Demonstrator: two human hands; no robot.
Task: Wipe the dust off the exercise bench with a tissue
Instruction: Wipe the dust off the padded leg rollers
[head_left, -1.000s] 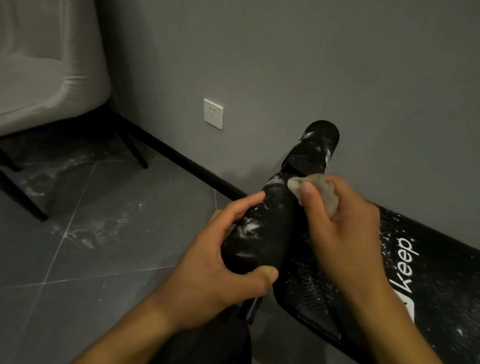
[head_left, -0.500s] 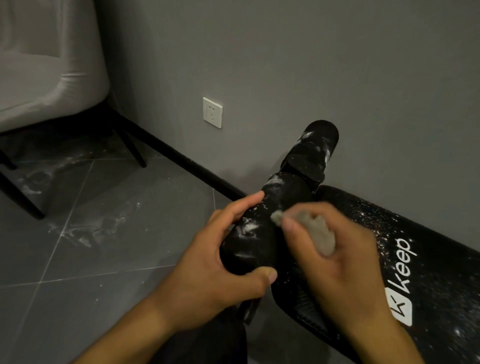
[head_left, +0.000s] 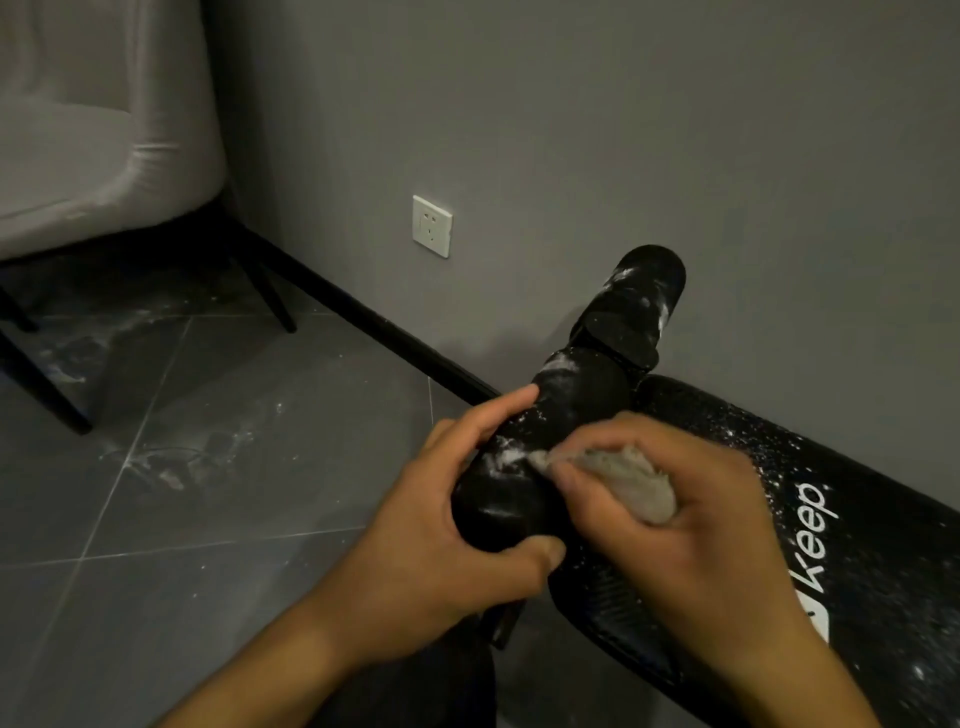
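The right hand (head_left: 701, 545) pinched the soft, tear-prone tissue (head_left: 634, 483), bunched, against the foam roller (head_left: 582, 395) gripped by the left hand (head_left: 431, 545).

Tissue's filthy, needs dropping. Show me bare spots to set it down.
Floor tiles between the chair legs, black skirting and left hand are free, though smeared. So is the bench pad beyond the keep logo. Crowded: the foam roller, left hand gripping, right hand pressing the tissue.

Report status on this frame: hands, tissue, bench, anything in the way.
Left hand grips foam roller. Right hand presses wadded tissue against it. Dust shows on roller and bench pad. Nothing blocking.
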